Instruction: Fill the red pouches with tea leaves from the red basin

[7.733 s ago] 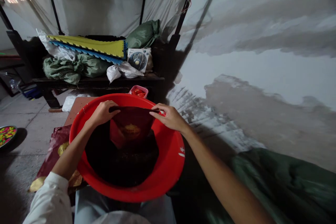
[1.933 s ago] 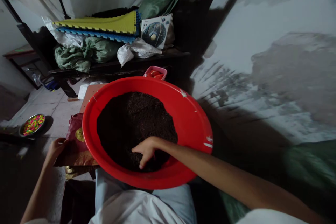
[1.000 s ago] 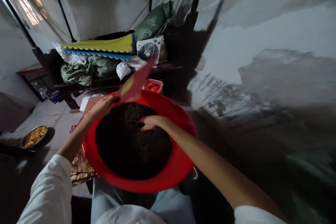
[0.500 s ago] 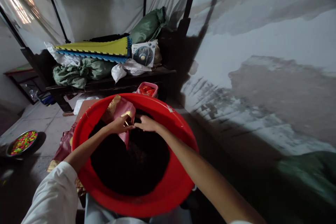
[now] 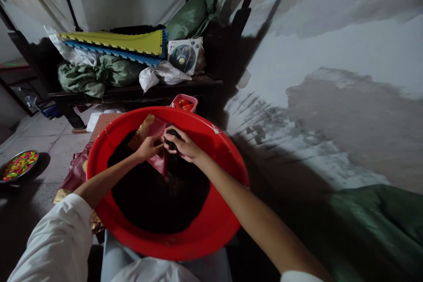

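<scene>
A large red basin [image 5: 228,158] rests on my lap, with dark loose material [image 5: 155,202], maybe dried leaves or seeds, covering its bottom. Inside it, a pink and gold packet [image 5: 157,164] leans toward the far left side. My left hand [image 5: 149,148] pinches the packet near its mouth. Close beside it, my right hand [image 5: 185,144] is cupped around a clump of the dark material [image 5: 172,137], held at the packet's opening. The fingers of both hands nearly touch.
Behind the basin stands a pink tub [image 5: 185,103] with red items. A dark bench [image 5: 139,96] carries sacks, foam mats [image 5: 115,44] and a box fan [image 5: 185,55]. A bowl of colourful pieces [image 5: 20,166] is on the floor at left; a green sack [image 5: 380,224] lies right.
My right hand has come up out of the dark material with a clump in it, to the packet's mouth. The left hand still holds the packet. The view has shifted slightly.
</scene>
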Available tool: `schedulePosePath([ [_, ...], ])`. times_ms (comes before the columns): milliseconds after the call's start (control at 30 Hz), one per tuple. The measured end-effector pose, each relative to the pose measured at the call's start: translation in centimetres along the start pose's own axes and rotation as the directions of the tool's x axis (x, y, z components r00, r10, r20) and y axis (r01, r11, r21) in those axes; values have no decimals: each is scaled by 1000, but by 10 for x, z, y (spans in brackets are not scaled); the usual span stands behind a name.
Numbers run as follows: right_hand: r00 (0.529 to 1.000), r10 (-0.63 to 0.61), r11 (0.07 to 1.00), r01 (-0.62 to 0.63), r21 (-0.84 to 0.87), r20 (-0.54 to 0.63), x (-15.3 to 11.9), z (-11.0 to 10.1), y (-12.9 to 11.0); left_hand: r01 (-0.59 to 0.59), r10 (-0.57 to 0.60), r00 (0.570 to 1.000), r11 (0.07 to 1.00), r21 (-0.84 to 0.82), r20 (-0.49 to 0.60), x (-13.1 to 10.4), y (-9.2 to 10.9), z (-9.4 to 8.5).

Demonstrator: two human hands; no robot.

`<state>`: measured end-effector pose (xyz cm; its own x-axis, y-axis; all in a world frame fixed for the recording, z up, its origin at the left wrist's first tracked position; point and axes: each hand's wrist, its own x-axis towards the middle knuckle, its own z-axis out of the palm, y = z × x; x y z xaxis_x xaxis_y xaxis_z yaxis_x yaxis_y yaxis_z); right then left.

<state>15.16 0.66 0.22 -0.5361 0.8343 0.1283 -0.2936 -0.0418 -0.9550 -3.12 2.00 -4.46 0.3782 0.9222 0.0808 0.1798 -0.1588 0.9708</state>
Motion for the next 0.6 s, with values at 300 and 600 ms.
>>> schedulePosePath([
  [300,998,-38,986,45,160,-43,3,2,3,21,-9,999,965,-260,45,-8,15,12],
  [600,991,-105,977,118,176,-79,5,0,-2,45,-38,998,984,-171,46,-6,19,13],
])
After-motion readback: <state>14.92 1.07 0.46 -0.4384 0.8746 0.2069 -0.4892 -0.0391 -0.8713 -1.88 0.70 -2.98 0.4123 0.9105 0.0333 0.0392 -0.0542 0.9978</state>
